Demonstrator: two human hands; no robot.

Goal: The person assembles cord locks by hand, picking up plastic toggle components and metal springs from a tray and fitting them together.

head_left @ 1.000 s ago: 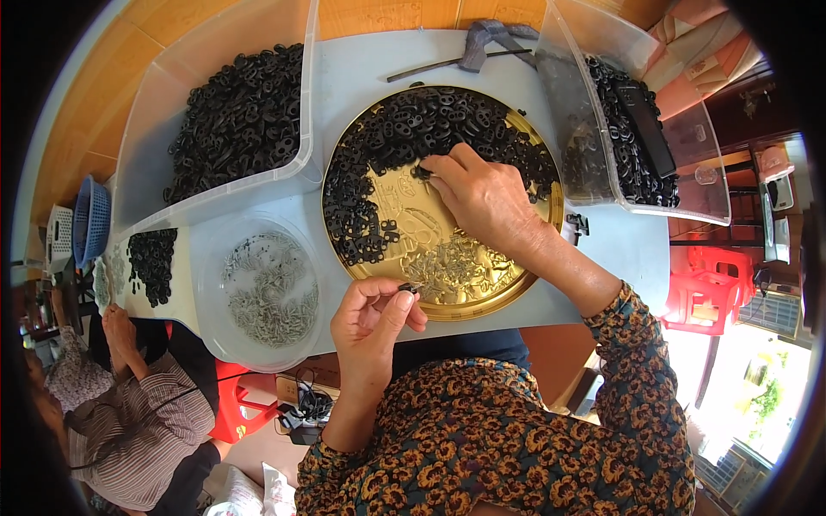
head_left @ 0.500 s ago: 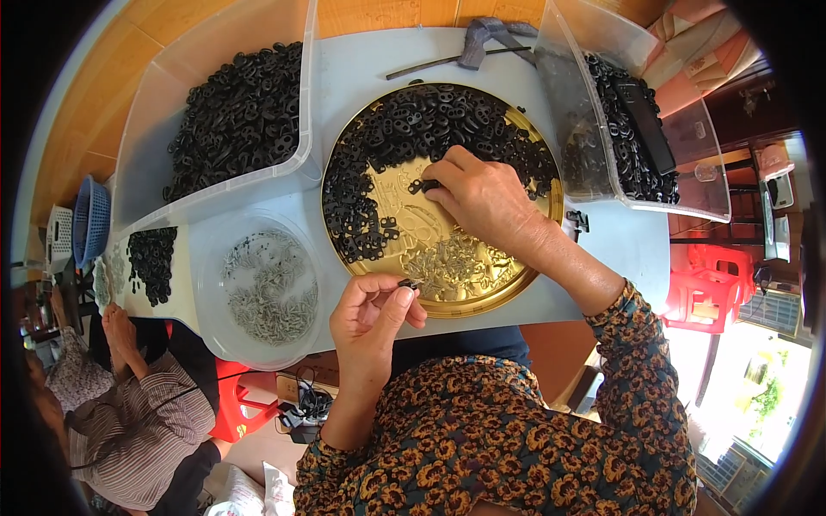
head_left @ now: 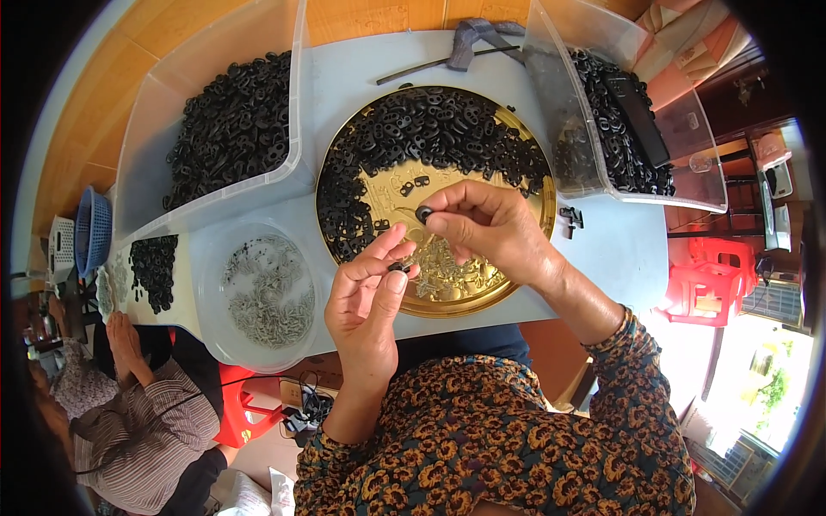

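My left hand (head_left: 366, 301) is closed in a pinch on a small black plastic piece (head_left: 398, 267), partly covered by the thumb. Just above it, my right hand (head_left: 495, 230) grips a rounded black two-hole piece (head_left: 423, 214), resembling a cord lock part, between thumb and forefinger. The held pieces are close together but apart. Both hands are over the front of a round golden tray (head_left: 548, 225). Black two-hole pieces (head_left: 430, 120) are heaped along its back and left side. Small silvery bits, apparently springs (head_left: 456, 275), lie at its front, partly hidden by my hands.
A clear bin (head_left: 301, 129) of black pieces stands at left, another bin (head_left: 602, 196) at right. A round plastic tub (head_left: 206, 284) holds more silvery bits. A grey clamp-like tool (head_left: 465, 47) lies behind. Another person's hands (head_left: 125, 344) work at left. Red stools (head_left: 705, 279) stand at right.
My right hand has come from the tray's middle toward my left hand, now with a rounded black piece in its fingers. The left hand stays nearly in place.
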